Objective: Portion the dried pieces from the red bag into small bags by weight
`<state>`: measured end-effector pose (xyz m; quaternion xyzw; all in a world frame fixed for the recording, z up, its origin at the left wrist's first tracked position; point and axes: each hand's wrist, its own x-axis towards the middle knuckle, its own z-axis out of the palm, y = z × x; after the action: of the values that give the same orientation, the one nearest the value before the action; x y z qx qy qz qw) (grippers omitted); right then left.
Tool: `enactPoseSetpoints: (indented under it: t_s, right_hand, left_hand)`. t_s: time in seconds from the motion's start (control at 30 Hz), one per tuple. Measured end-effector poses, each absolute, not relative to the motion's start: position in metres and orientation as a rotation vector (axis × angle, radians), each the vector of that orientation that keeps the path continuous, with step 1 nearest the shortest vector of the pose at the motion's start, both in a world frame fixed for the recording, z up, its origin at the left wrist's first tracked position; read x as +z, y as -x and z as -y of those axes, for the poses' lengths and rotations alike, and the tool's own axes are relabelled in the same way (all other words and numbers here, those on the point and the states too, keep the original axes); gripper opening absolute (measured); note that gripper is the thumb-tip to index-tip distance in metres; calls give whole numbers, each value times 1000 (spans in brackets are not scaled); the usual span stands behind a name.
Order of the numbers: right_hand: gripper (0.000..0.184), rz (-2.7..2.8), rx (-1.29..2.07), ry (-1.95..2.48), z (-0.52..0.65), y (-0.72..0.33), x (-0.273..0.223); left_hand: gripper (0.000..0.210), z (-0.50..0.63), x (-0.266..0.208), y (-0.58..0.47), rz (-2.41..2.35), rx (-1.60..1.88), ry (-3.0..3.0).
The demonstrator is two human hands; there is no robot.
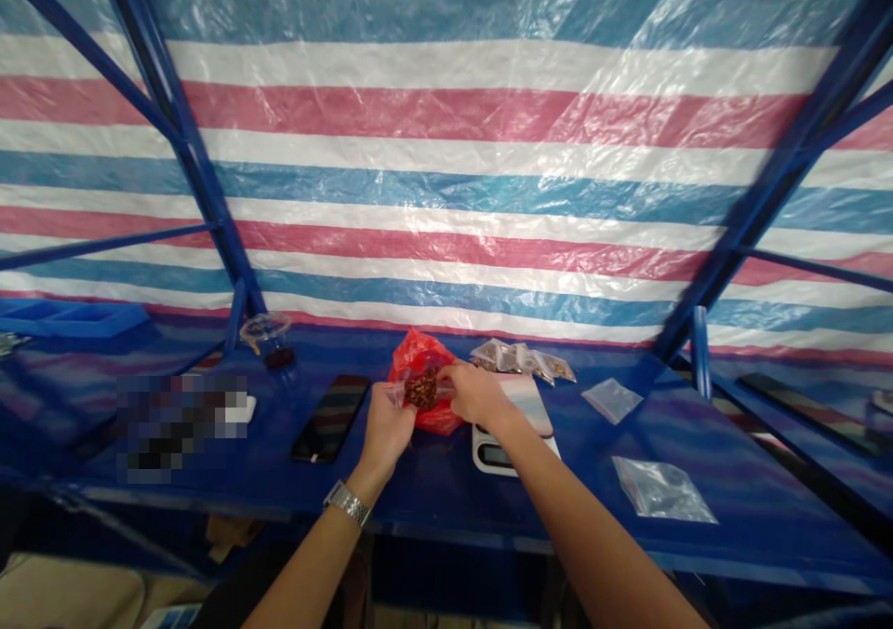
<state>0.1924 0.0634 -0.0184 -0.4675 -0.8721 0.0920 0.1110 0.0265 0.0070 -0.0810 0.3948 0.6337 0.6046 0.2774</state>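
Observation:
Between my two hands is a small clear plastic bag of reddish-brown bits (420, 391), whose exact kind I cannot make out. My left hand (389, 424) is closed on the bag's left side, with a metal watch on that wrist. On the opposite side, the fingers of my right hand (475, 393) pinch the bag's edge. A crumpled red plastic bag (413, 345) lies beneath and behind it. Under my right forearm sits a white kitchen scale (494, 458), partly hidden. Several filled clear bags (520, 359) lie just behind the scale.
Left of my hands is a black phone (330, 419), and beyond it a clear plastic cup (272, 342) with dark contents. Flat clear bags (662, 491) lie on the blue table (433, 489) at right. Blue metal posts (202, 182) and a striped sheet (446, 182) stand behind.

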Motion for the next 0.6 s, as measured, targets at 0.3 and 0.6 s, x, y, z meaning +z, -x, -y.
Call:
enactPoseSetpoints:
  t_s: [0.3, 0.6]
  right_hand:
    - [44, 2503, 362, 1210, -66, -170, -34]
    - [47, 2130, 898, 1108, -86, -166, -68]
  left_hand:
    - [36, -6, -67, -32, -1662, 1670, -952]
    - [33, -7, -60, -30, -1541, 1611, -911]
